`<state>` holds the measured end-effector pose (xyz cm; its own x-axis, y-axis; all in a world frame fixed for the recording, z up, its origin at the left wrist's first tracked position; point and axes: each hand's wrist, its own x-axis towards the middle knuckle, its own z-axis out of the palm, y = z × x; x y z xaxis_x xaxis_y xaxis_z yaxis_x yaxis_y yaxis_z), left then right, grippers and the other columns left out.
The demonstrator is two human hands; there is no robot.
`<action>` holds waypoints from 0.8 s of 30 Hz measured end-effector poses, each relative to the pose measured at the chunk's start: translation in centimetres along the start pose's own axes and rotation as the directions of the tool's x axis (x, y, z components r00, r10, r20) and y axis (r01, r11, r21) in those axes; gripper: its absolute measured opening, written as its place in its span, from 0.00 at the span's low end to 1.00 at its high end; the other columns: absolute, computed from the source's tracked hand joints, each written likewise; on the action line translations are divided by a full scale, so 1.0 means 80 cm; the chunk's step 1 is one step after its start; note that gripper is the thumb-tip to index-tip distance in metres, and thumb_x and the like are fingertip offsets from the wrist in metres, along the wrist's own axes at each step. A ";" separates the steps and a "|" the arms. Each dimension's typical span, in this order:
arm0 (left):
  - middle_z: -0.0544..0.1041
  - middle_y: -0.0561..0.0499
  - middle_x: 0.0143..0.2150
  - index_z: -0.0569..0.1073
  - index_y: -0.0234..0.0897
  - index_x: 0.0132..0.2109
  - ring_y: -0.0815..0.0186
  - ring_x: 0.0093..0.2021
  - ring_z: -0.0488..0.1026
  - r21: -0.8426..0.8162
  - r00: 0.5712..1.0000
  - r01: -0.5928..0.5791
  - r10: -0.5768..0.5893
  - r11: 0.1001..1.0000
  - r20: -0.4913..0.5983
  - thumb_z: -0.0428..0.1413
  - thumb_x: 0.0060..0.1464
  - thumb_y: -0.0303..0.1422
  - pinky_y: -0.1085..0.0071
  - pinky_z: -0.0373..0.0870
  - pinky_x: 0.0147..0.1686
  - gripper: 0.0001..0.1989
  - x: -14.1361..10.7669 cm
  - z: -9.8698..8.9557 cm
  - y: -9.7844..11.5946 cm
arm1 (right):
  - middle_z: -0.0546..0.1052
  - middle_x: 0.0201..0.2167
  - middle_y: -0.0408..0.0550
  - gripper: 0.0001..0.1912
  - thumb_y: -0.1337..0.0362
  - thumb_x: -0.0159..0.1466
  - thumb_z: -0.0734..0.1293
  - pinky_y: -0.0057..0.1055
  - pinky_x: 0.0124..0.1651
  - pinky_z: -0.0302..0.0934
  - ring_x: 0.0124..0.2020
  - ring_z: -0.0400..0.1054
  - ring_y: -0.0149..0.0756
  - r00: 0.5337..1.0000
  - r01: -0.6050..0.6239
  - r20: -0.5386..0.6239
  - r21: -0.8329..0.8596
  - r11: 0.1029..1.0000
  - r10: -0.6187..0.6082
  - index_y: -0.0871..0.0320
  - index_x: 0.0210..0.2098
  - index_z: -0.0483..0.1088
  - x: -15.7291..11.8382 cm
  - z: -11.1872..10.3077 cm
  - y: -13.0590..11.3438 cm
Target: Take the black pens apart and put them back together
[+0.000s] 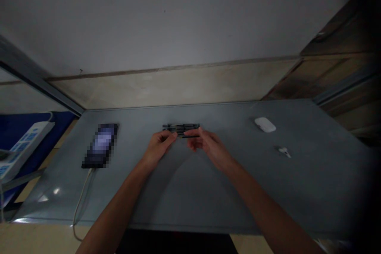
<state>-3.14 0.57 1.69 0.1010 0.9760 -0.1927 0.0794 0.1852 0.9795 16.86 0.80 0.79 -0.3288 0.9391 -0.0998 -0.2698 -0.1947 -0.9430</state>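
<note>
Overall, grey surface point(208, 202) under everything; power strip point(28, 149) beyond its left edge, smartphone point(100, 145) at left, white mouse point(264, 124) and small white earbud point(284, 151) at right. Left hand point(159, 147) and right hand point(210, 147) half-curled, fingers at near edge of dark pens point(181, 127) lying side by side between them; cannot tell whether either hand grips.

The table point(312, 182) has a smooth, glossy grey top that throws back a bright glare near its front corner. The pens point(181, 127) look like dark plastic with a faint sheen. The mouse point(264, 124) is smooth white plastic, and the earbud point(284, 152) is glossier white plastic. The phone point(101, 145) has a shiny face, too blurred to tell more. The power strip point(29, 147) is white plastic, and the cable point(80, 202) has a pale, smooth sheath. The wall point(149, 20) is matt paint, the frame point(38, 75) dull metal, and the blue sheet point(38, 131) matt, perhaps cloth.
</note>
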 end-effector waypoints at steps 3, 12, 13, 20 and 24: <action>0.57 0.61 0.18 0.71 0.35 0.30 0.75 0.18 0.51 -0.031 1.000 0.020 -0.020 0.999 -0.002 0.64 0.47 0.53 0.74 0.46 0.18 0.24 0.000 0.000 0.001 | 0.77 0.27 0.50 0.27 0.43 0.68 0.61 0.34 0.34 0.61 0.28 0.69 0.35 1.000 -0.007 0.012 0.026 1.000 0.007 0.58 0.40 0.81 -0.001 0.000 -0.004; 0.54 0.61 0.17 0.67 0.36 0.24 0.77 0.17 0.48 -0.128 0.995 0.095 -0.091 0.987 0.041 0.61 0.48 0.56 0.74 0.42 0.18 0.27 0.000 0.005 -0.004 | 0.79 0.29 0.53 0.30 0.39 0.65 0.62 0.34 0.34 0.61 0.31 0.69 0.36 0.998 0.003 -0.058 -0.041 0.999 -0.005 0.58 0.26 0.80 0.001 0.000 -0.004; 0.54 0.61 0.17 0.67 0.35 0.24 0.77 0.17 0.48 -0.119 0.996 0.086 -0.082 0.989 0.040 0.62 0.48 0.55 0.74 0.43 0.18 0.27 0.000 0.004 -0.005 | 0.79 0.29 0.53 0.30 0.39 0.65 0.62 0.34 0.34 0.61 0.31 0.69 0.37 0.998 0.001 -0.056 -0.053 0.999 -0.004 0.58 0.27 0.80 0.001 0.000 -0.003; 0.57 0.62 0.19 0.71 0.35 0.32 0.76 0.17 0.49 -0.089 0.997 0.063 -0.059 0.994 0.043 0.66 0.47 0.50 0.75 0.43 0.17 0.22 0.000 0.002 -0.002 | 0.76 0.27 0.49 0.26 0.42 0.66 0.63 0.33 0.32 0.61 0.28 0.68 0.35 1.000 0.001 -0.020 0.010 1.000 0.000 0.57 0.40 0.81 0.002 -0.003 -0.001; 0.56 0.63 0.18 0.70 0.36 0.34 0.76 0.17 0.48 -0.088 0.997 0.054 -0.050 0.995 0.057 0.66 0.46 0.50 0.76 0.44 0.17 0.22 -0.003 0.006 0.003 | 0.76 0.26 0.49 0.25 0.44 0.67 0.63 0.33 0.34 0.60 0.28 0.68 0.34 1.000 0.011 -0.024 0.039 0.999 -0.010 0.57 0.38 0.81 0.002 -0.003 -0.003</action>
<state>-2.66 0.31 1.97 0.1531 0.9576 -0.2440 -0.0029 0.2474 0.9689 17.11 1.04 0.92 -0.3038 0.9477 -0.0978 -0.3083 -0.1949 -0.9311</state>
